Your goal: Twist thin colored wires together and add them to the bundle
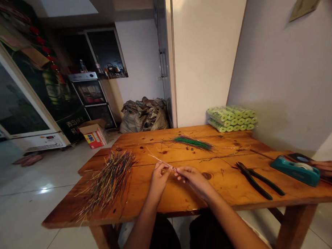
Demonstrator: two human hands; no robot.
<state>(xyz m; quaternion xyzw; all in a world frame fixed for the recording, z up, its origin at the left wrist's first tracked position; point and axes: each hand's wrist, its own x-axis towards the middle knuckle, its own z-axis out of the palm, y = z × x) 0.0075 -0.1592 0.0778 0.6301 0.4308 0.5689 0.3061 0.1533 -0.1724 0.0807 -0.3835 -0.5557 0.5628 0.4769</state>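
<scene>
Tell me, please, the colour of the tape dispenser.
The tape dispenser is teal, seen best in the head view.

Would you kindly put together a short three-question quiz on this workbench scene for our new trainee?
1. Which tool lies on the table between the right hand and the teal tape dispenser?
A) scissors
B) pliers
C) hammer

2. True or false: the multicoloured bundle lies to the left of both hands, and the green bundle lies farther back on the table.

3. Fill in the missing words: the left hand and the right hand both grip ______.

Key:
1. B
2. True
3. thin strands (their material cannot be told for sure)
</scene>
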